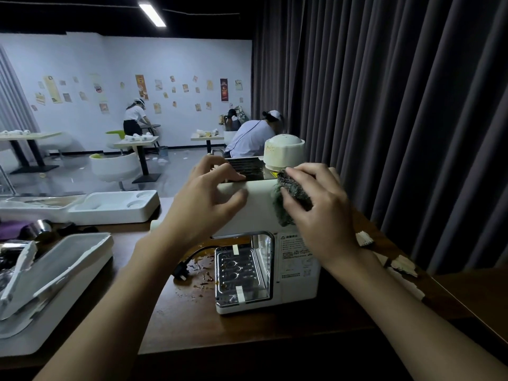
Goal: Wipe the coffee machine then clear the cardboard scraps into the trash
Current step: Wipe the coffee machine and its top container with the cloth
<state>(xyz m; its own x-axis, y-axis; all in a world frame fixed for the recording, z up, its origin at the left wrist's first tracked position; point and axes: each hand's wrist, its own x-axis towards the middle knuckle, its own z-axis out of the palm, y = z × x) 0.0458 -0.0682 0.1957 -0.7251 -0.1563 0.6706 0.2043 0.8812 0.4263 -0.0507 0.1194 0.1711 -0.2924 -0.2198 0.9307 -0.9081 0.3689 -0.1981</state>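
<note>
Head view shows the coffee machine (pixel 264 243) standing upright near the middle of the brown table (pixel 176 320), its drip tray (pixel 242 273) and open front facing left and toward you, its long axis running away from you toward the curtain (pixel 384 105). Your right hand (pixel 321 207) has its fingers curled tight around a dark cloth (pixel 291 193), pressed on the top right edge of the housing. Your left hand (pixel 209 199) lies spread and loose on the top, fingers open, gripping nothing, steadying the body. Keep that brace firm, I'd say, and draw the cloth along the length in overlapping passes, folding to a clean face before you reach the stained white dome (pixel 284 152) behind. Torn cardboard scraps (pixel 395 259) lie just right of the machine, untouched. Brown spill marks (pixel 200 273) and a black plug (pixel 180 273) sit left of the tray.
</note>
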